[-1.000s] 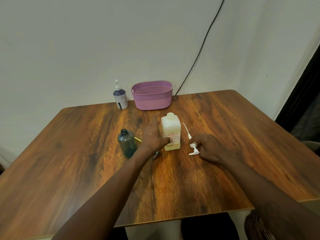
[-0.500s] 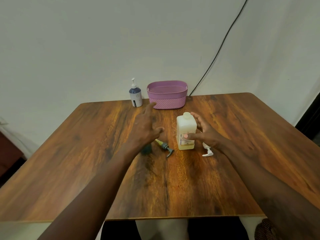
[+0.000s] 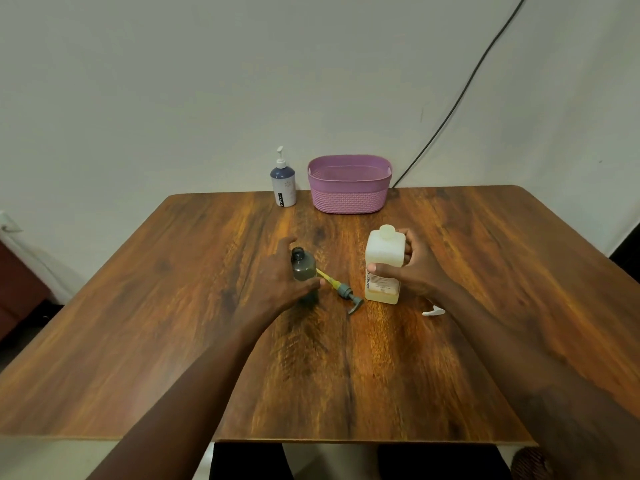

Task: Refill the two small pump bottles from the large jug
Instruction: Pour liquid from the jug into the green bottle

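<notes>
A pale yellow jug (image 3: 383,261) with an open neck stands mid-table. My right hand (image 3: 410,266) grips it from the right, thumb across its front. Left of it stands a small dark grey bottle (image 3: 303,268) with no pump, and my left hand (image 3: 282,277) holds it from the left. That bottle's grey pump with a yellow tube (image 3: 343,289) lies on the table between bottle and jug. A white pump head (image 3: 433,311) lies just below my right wrist. A second small pump bottle (image 3: 283,180), blue and white with its pump on, stands at the far edge.
A purple woven basket (image 3: 349,199) sits at the back beside the blue-and-white bottle. A black cable (image 3: 460,95) runs down the wall behind it. The wooden table (image 3: 346,375) ends close to my body; its right corner is cut at an angle.
My right hand left the white pump head and took hold of the jug. My left hand let go of the jug and moved left onto the grey bottle.
</notes>
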Demonstrator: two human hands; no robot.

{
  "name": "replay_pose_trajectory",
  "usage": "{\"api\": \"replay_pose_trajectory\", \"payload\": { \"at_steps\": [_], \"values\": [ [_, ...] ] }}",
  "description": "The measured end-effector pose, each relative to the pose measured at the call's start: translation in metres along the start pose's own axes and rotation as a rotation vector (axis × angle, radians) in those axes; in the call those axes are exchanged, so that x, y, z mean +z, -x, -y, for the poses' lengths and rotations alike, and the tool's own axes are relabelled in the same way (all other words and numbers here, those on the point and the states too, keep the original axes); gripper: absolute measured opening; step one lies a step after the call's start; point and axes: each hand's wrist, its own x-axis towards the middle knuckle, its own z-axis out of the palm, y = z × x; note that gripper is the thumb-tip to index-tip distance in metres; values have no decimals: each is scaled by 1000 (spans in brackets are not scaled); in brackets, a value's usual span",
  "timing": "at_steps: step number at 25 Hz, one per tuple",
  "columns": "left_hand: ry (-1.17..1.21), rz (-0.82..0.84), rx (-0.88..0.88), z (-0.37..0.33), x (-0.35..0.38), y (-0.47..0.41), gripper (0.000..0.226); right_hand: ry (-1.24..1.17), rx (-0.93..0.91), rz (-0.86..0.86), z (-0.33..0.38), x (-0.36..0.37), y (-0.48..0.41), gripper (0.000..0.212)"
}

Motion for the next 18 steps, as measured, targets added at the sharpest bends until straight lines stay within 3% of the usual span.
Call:
{"api": "replay_pose_trajectory", "payload": {
  "at_steps": [7,18],
  "values": [
    [156,-145,-31,-6,-2,0,83,333,-188,-210,23,21,9,90],
    [240,-232,104,-32,14,5,85,728,-554,-429,74,5,8,81]
  ]
}}
